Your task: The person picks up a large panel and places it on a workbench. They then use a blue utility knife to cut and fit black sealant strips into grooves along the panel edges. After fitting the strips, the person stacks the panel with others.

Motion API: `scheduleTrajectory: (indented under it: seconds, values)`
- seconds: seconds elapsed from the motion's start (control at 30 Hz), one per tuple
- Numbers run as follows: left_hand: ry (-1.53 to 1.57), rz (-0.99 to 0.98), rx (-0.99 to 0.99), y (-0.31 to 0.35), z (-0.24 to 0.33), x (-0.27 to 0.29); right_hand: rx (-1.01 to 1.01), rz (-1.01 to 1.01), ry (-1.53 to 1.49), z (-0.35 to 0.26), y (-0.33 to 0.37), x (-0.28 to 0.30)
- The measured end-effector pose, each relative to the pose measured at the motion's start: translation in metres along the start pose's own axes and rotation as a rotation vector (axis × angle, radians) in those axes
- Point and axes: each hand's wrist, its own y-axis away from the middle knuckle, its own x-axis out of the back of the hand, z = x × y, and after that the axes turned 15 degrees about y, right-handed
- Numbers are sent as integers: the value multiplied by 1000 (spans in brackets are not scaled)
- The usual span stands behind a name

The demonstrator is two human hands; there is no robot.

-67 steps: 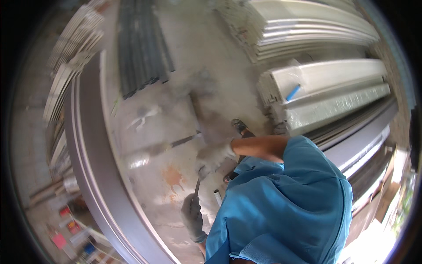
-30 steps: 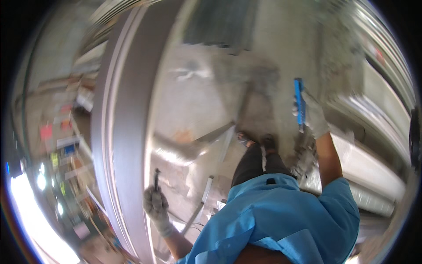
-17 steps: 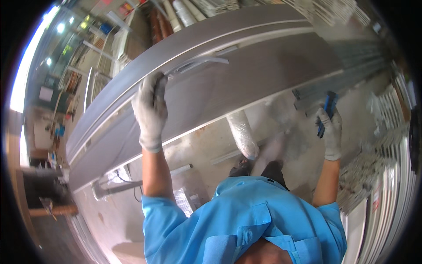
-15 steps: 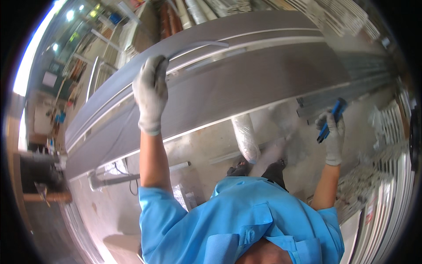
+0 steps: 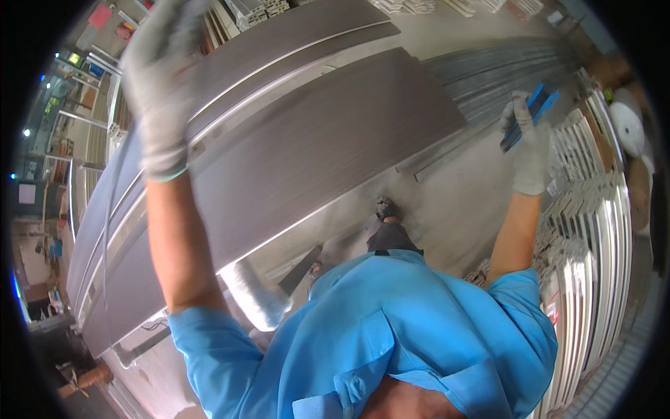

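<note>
In the head view, the left hand (image 5: 164, 98) is raised at 10 o'clock, blurred over the boards. Its fingers look partly curled, but I cannot tell how far, nor whether it grips anything. A thin strip (image 5: 107, 241) hangs at 9 o'clock; whether it joins that hand is unclear. At 2 o'clock the right hand (image 5: 528, 143) is closed around a blue tool (image 5: 537, 110), held up and well apart from the near board (image 5: 328, 140). That board stretches from 8 o'clock to 1 o'clock, with the far board (image 5: 307, 29) beyond it at 11 o'clock.

The step in hand seems to be left-hand work above the boards, the tool merely carried. A next move would call for a steady left hand, clear of the board edges, and the tool kept away from the board faces.
</note>
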Motion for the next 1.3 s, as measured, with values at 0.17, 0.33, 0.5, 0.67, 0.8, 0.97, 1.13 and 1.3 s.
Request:
scheduleTrajectory:
  seconds: [0.17, 0.33, 0.5, 0.67, 0.8, 0.97, 1.13, 1.3]
  values:
    - [-14, -225, 20, -24, 11, -199, 186, -247, -179, 27, -109, -11]
    - [25, -258, 488, 11, 2, -211, 165, -493, -147, 50, -150, -45]
    - [-161, -300, 516, 40, -23, -210, 101, -762, -59, 70, -161, -75]
    - [-148, -323, 777, 52, -43, -222, -10, -738, -67, 96, -169, -112]
    - [-146, -374, 1009, 61, -57, -229, -18, -812, -93, 112, -173, -124]
    - [-109, -378, 1107, 66, -68, -233, 60, -833, 0, 123, -174, -130]
    - [46, -325, 1199, 61, -71, -240, -31, -844, -1, 133, -185, -133]
    - [-10, -400, 1026, 55, -71, -269, -78, -857, -119, 146, -208, -119]
